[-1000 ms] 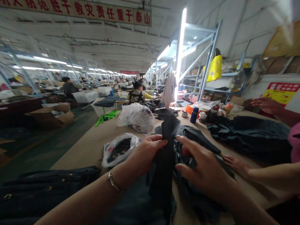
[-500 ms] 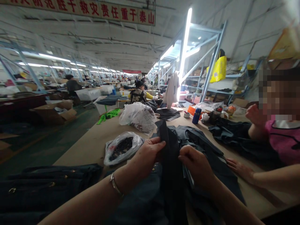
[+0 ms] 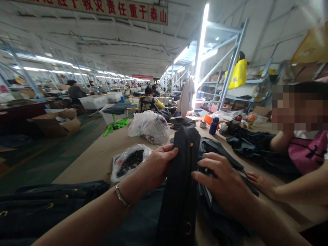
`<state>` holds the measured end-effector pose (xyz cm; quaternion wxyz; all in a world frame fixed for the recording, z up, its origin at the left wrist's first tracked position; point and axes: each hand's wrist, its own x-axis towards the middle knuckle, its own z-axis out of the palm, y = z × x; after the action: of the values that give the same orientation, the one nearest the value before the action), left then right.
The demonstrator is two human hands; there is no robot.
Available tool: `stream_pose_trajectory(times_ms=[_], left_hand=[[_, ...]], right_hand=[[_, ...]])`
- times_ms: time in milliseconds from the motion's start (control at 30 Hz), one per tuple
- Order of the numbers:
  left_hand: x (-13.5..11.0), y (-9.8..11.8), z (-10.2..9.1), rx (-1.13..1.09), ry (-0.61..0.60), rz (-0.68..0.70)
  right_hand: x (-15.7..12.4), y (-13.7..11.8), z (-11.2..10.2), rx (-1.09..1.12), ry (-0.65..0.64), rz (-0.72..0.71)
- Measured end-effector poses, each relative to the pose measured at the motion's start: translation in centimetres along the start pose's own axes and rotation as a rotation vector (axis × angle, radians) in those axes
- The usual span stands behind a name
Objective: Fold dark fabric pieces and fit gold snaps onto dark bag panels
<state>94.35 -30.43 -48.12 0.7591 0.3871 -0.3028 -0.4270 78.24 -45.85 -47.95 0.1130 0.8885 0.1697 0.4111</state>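
A long dark zippered fabric strip (image 3: 182,171) stands raised in front of me, with a small gold zipper pull near its top and a gold ring lower down. My left hand (image 3: 160,162) is closed on its left edge, thumb on the front face. At its right edge is my right hand (image 3: 217,177), fingers spread and thumb tip by the fabric; whether it touches is unclear. More dark fabric pieces (image 3: 222,153) lie behind and below the right hand. Left of the strip sits an open clear plastic bag (image 3: 116,167) of small dark parts.
Dark pieces with gold fittings (image 3: 51,205) are stacked at the lower left. A white plastic bag (image 3: 148,126), a blue bottle (image 3: 213,126) and green straps (image 3: 115,125) stand farther back on the brown table (image 3: 84,164). At right, a co-worker's hand (image 3: 261,182) rests on the table.
The strip has turned, so its zipper and gold fittings now face me. My right hand has gone from a closed grip to spread fingers. The co-worker's raised hand has moved to the face.
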Motion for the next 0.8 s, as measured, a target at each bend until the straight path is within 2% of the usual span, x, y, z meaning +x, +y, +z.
stream_pose_trajectory(times_ms=[67, 133, 267, 333, 367, 433, 533, 633, 733, 800], left_hand=[[-0.1, -0.5, 0.2, 0.010, -0.025, -0.019], [-0.4, -1.2, 0.2, 0.021, -0.023, -0.043], [-0.4, -2.8, -0.2, 0.016, -0.028, -0.088], [-0.5, -2.9, -0.6, 0.084, -0.047, -0.104], [-0.7, -2.6, -0.8, 0.176, -0.059, -0.112], [-1.3, -1.4, -0.9, 0.496, -0.085, -0.064], [-3.1, 1.2, -0.6, 1.153, -0.026, 0.258], [-5.1, 2.7, 0.4, 1.725, 0.021, 0.564], [-6.6, 3.3, 1.4, 2.048, 0.040, 0.694], [-7.3, 4.1, 1.7, 2.133, 0.106, 0.671]], right_hand=[[1.8, -1.0, 0.9, -0.028, -0.078, -0.158], [2.6, -1.2, 1.8, 0.006, -0.106, -0.252], [2.2, -0.9, 3.4, 0.084, 0.020, -0.342], [1.8, -0.8, 4.0, 0.105, 0.081, -0.359], [1.6, -0.8, 4.2, 0.107, 0.087, -0.364], [1.6, -0.7, 4.4, 0.091, 0.048, -0.371], [2.3, 0.0, 3.7, 0.057, -0.129, -0.331], [3.7, 0.6, 2.0, 0.031, -0.315, -0.201], [5.8, 0.2, 0.3, 0.001, -0.336, -0.082], [7.5, -0.4, -0.6, 0.009, -0.285, -0.035]])
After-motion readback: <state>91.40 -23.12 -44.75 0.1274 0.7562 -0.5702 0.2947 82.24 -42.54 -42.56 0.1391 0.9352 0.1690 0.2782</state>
